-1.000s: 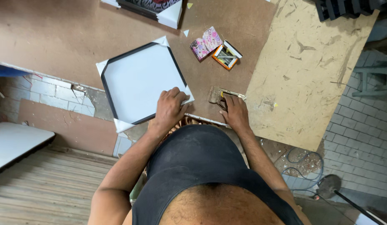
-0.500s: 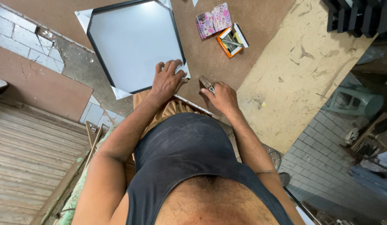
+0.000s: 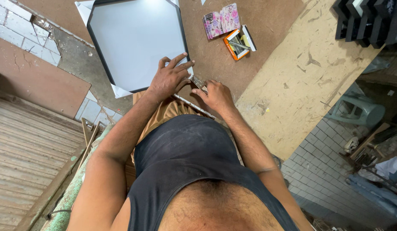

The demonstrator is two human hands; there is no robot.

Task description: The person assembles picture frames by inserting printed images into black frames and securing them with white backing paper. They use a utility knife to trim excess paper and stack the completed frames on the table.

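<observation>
A black picture frame [image 3: 134,40] with a pale panel and white corner protectors lies on the brown board table [image 3: 267,17]. My left hand [image 3: 169,78] rests flat on the frame's near right corner, fingers spread. My right hand [image 3: 215,95] is just to its right, closed on a small metal tool [image 3: 199,83] whose tip points at that same corner. My arms and dark vest fill the lower part of the view.
An orange box with small metal parts [image 3: 238,42] and a flowery packet [image 3: 222,19] lie beyond my hands. A stack of black frames [image 3: 369,19] stands at the far right. A pale chipboard sheet [image 3: 309,77] covers the table's right side. A green stool [image 3: 357,112] stands on the tiled floor.
The view has swung so the frame sits higher and nearer the middle. My right hand has moved left with the tool, up to the frame's corner beside my left hand.
</observation>
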